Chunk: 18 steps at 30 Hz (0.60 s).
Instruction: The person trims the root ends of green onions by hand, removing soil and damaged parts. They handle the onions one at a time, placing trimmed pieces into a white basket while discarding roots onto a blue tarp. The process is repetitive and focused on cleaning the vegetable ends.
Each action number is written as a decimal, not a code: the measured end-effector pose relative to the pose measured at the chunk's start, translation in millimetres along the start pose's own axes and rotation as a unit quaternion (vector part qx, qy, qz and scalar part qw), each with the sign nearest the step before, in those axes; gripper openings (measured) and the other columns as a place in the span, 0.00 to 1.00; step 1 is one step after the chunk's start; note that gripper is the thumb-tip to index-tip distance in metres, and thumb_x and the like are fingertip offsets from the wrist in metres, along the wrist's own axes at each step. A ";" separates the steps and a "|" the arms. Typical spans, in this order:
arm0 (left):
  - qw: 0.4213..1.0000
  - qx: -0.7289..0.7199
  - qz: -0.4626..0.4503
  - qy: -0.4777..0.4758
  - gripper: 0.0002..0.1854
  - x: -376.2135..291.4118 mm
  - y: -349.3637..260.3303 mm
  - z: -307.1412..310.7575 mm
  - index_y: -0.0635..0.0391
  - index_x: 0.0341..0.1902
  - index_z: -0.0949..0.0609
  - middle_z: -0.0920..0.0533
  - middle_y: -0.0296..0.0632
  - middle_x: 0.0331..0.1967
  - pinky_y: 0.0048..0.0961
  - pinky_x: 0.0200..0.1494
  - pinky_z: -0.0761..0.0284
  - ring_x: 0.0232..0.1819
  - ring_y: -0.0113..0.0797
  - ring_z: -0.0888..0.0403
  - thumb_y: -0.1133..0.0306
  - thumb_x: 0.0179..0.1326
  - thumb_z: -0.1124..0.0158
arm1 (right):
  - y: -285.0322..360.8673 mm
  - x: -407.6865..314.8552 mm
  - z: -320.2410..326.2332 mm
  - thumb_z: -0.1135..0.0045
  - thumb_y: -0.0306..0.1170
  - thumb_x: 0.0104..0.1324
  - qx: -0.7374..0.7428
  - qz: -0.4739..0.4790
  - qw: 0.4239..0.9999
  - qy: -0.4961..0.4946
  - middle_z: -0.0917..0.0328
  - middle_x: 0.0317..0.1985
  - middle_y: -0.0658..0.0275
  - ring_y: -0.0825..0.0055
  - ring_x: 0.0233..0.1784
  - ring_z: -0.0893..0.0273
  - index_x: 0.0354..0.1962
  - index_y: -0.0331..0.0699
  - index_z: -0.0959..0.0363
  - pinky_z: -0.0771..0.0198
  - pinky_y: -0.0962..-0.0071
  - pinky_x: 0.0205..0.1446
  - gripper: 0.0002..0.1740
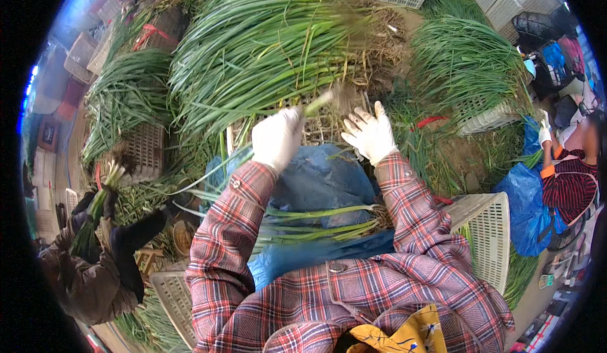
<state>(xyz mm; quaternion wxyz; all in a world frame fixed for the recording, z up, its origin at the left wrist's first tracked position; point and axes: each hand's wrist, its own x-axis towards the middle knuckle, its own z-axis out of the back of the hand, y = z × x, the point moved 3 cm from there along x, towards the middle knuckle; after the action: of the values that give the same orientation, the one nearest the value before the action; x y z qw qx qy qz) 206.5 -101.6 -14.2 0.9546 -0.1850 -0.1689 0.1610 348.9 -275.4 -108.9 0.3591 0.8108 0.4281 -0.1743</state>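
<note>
My left hand [277, 137], in a white glove, is closed around a green onion [318, 104]. Its blurred root end points up and to the right, and its leaves trail down to the left. My right hand [370, 132], gloved and soiled at the fingertips, is spread beside those roots with nothing in it. Just beyond both hands lies a big heap of green onions [265, 49] with roots to the right, on a plastic crate [230, 137] that it mostly hides. A few green onions [327, 215] rest across the blue plastic sheet [327, 173] over my lap.
A white crate [491, 244] stands at my right and another [173, 301] at my left. More onions [467, 59] are heaped at the far right. One co-worker [90, 277] holds a bunch at left; another person [571, 187] sits at right. Leaf scraps [417, 163] litter the floor.
</note>
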 end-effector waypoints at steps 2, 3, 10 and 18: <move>0.997 0.072 -0.030 0.017 0.08 -1.4 -5.8 -8.7 0.46 0.41 0.15 0.16 0.45 0.28 0.39 0.31 0.21 0.29 0.47 0.16 0.60 0.64 0.37 | -6.6 -12.6 -23.0 0.55 0.62 0.71 -0.018 0.006 1.000 0.017 0.33 0.66 0.55 0.58 0.71 0.39 0.65 0.36 0.34 0.50 0.47 0.76 0.41; 0.976 0.159 -0.070 0.129 0.09 -4.0 -11.5 -20.2 0.46 0.43 0.15 0.15 0.45 0.29 0.39 0.33 0.20 0.30 0.48 0.16 0.60 0.64 0.37 | -5.9 -12.9 -36.1 0.55 0.61 0.72 -0.037 0.017 0.998 0.038 0.30 0.62 0.57 0.59 0.67 0.34 0.64 0.37 0.33 0.45 0.49 0.73 0.39; 0.869 -0.415 0.168 0.210 0.16 -15.3 31.3 -11.5 0.62 0.58 0.18 0.15 0.33 0.39 0.21 0.43 0.25 0.37 0.22 0.22 0.70 0.70 0.37 | 12.8 -18.8 -40.1 0.42 0.32 0.72 -0.230 0.087 0.960 0.135 0.18 0.41 0.57 0.74 0.33 0.21 0.44 0.38 0.27 0.25 0.77 0.35 0.08; 0.766 -0.550 0.206 0.262 0.10 -30.2 24.2 6.5 0.61 0.48 0.17 0.19 0.28 0.32 0.18 0.37 0.30 0.32 0.18 0.26 0.69 0.69 0.36 | 25.8 -39.9 -60.1 0.34 0.31 0.66 -0.207 0.221 0.949 0.087 0.21 0.28 0.71 0.87 0.22 0.31 0.37 0.38 0.23 0.41 0.87 0.22 0.07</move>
<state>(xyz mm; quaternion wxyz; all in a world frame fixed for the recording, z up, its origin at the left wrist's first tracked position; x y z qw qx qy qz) 171.2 -89.6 -26.4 0.6405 -0.7436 0.0702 0.1785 345.7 -263.8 -33.2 0.5099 0.8048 0.2947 0.0732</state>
